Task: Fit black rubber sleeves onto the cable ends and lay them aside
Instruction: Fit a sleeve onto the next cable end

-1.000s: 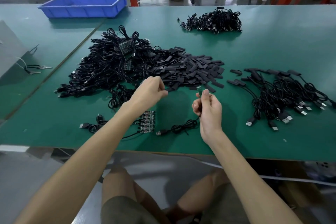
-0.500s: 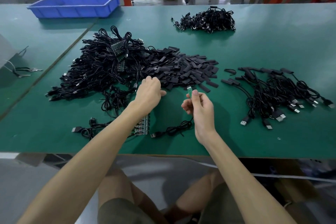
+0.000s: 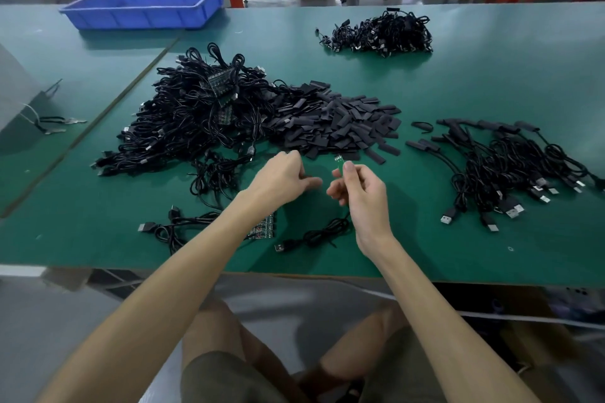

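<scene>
At the near edge of the green table a black cable lies in a loose coil with its USB plug flat on the surface, and from there it rises into the right hand. This hand pinches the small green board at the end of the cable between thumb and forefinger and holds it upright above the table; its other fingers are loosely curled. Just beside it, the left hand hovers with the thumb stretched toward the right hand and the fingers bent. It is blurred, so I cannot tell whether it holds a sleeve or nothing. Under the left forearm lies a strip of green boards with loose cables running off to the left. Behind the hands is the heap of black rubber sleeves, which touches on its left side the big tangle of cables. To the right, apart from the heap, lie the sleeved cables, spread like a fan. Farther back there is a smaller bundle of cables, and at the far left a blue tray.
</scene>
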Available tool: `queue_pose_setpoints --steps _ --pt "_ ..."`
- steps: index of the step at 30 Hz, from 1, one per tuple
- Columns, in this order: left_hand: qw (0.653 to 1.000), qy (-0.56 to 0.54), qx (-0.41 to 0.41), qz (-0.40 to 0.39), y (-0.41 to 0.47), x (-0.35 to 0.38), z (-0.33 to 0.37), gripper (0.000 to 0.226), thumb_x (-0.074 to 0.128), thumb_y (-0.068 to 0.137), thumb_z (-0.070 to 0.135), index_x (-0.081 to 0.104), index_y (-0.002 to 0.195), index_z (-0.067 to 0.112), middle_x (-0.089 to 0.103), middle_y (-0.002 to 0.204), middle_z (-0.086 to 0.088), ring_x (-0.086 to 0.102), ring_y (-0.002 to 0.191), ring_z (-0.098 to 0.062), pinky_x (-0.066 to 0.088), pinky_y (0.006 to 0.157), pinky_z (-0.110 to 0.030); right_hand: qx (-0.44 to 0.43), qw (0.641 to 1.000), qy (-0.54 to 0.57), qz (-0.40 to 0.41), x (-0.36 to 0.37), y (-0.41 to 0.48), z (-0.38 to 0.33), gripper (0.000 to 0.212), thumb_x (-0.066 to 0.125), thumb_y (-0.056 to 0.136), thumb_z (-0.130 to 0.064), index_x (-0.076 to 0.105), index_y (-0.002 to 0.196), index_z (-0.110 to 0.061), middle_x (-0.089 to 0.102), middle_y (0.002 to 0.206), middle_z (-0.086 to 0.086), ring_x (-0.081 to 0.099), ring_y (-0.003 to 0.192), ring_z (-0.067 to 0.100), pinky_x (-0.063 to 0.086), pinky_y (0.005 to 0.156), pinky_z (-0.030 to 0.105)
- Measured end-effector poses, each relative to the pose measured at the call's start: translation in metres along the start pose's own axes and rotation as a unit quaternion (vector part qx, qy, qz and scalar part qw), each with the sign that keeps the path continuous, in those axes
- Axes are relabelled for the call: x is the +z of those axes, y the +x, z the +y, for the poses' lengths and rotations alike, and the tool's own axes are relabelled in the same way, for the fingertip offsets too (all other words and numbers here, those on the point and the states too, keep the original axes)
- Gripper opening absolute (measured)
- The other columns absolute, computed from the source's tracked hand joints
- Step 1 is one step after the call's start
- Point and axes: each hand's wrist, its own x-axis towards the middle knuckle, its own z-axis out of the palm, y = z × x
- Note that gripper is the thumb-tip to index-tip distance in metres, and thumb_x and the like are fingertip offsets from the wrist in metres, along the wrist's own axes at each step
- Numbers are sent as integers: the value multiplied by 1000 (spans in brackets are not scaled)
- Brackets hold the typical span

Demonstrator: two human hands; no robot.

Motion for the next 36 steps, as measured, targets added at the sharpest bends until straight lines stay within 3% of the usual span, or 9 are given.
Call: queue_pose_setpoints --steps 5,13,18,22,31,36 --pt "998 45 42 -25 1 5 11 28 71 95 32 70 97 4 69 101 -9 65 95 -27 57 84 -45 -7 1000 -8 -2 0 0 1 31 51 109 -34 69 93 -13 73 71 0 66 69 8 48 60 20" --pt "996 20 89 -8 -10 -1 7 20 71 93 33 74 95 13 72 94 0 66 84 -17 59 75 -38 -9 1000 -9 -2 0 -1 1 31 51 109 -33 69 93 -14 73 72 0 67 71 10 49 61 21" --pt "987 -138 77 16 -12 -7 5 15 74 91 34 67 87 21 74 81 8 71 67 -6 55 57 -20 -11 1000 2 7 0 1 1 32 49 110 -34 69 94 -14 74 73 0 67 70 9 49 60 20" --pt "962 -263 66 -11 -15 -4 6 19 71 96 25 65 99 8 77 76 5 74 64 -16 60 52 -31 -10 1000 0 10 1 1 2 33 50 109 -36 70 93 -16 74 75 -1 66 69 9 50 61 20" --pt "922 -361 104 -91 -19 -6 -2 20 68 97 9 73 111 -4 78 95 -14 77 89 -25 63 81 -35 -23 1000 -9 1 1 -1 1 33 50 109 -37 72 92 -19 78 85 1 73 81 25 55 67 29" --pt "915 -384 90 -82 -20 -6 -9 17 74 89 0 74 106 -4 77 92 -19 77 86 -29 63 79 -35 -31 999 0 -18 1 -2 -1 29 54 108 -32 75 94 -18 78 91 0 75 88 19 54 66 25"
